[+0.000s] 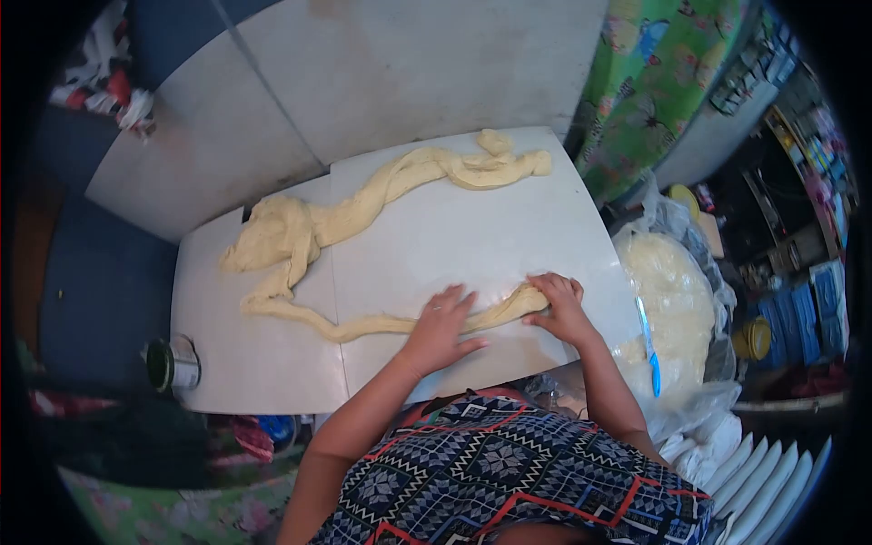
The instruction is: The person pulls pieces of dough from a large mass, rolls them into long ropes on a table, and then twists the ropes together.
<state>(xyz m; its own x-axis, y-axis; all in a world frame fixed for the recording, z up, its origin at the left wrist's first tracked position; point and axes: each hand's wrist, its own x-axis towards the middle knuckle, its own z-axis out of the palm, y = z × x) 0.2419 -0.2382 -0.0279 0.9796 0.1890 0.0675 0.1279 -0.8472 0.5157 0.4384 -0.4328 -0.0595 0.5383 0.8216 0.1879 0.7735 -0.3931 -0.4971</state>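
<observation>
A long piece of pale yellow dough [363, 204] lies on the white tabletop [427, 250], thick and folded at the left and back. From it a thinner rope of dough [372, 325] runs along the near side. My left hand [439, 329] rests across this rope, fingers stretched out and thumb apart, pressing on it from above. At the rope's right end, my right hand [563, 311] curls its fingers around the dough. Part of the rope is hidden beneath both hands.
A large plastic-covered mass of dough [668, 282] is at the right, with a blue-handled knife [654, 359] by the table edge. An open can [174, 363] stands at the left corner. Several white trays [763, 477] stand lower right. A butterfly curtain [649, 86] hangs behind.
</observation>
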